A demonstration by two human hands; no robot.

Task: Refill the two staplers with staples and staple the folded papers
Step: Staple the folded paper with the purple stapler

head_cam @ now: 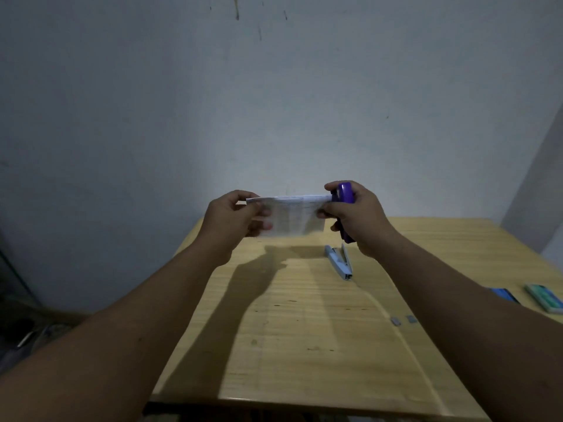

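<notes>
Folded paper (289, 216): held in the air above the far edge of the wooden table (304, 330), between both hands. Left hand (234, 220) pinches its left end, thumb on the near face, fingers curled behind. Right hand (356, 217) is wrapped round the purple stapler (344, 193), whose mouth sits over the paper's upper right corner; whether the mouth has fully closed cannot be told.

Orientation: paper's long axis runs left to right, sheet hanging roughly upright, printed face toward the camera, fold apparently along the top. Stapler stands near upright, head up, tail below the palm.

Step in hand, by judgement: stapling the paper with the purple stapler. Next move calls for a firm squeeze, with the left hand holding the sheet taut and the layers square.

Also present: light blue stapler (339, 263), lying hinged open on the table beneath the right hand, long axis running away from the viewer. Two small staple strips (403, 320) nearer. Blue staple box (504, 295) and green staple box (545, 298) at the right edge.
</notes>
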